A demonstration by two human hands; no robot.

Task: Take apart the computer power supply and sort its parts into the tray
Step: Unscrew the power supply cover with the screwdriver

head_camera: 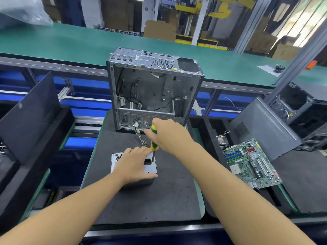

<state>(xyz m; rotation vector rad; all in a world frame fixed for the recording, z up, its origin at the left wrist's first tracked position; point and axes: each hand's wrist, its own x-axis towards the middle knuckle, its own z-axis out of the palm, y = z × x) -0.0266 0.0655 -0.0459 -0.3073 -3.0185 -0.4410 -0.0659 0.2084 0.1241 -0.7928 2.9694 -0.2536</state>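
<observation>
A small grey metal power supply (151, 167) stands on the black foam mat (141, 200) in front of me, socket face up. My left hand (134, 165) rests on top of it, thumb along its near edge, covering most of that face. My right hand (168, 134) grips a yellow-and-green screwdriver (153, 138) upright, its tip down on the supply's top face beside the black power socket (147, 162). A bundle of coloured wires (140, 138) runs from the supply up toward the case.
An emptied grey computer case (154, 92) stands open at the mat's far edge. A green motherboard (251, 163) lies on the foam tray (300, 183) to the right, beside a leaning grey side panel (265, 128). Another dark panel (30, 115) leans at left. A green conveyor (70, 43) runs behind.
</observation>
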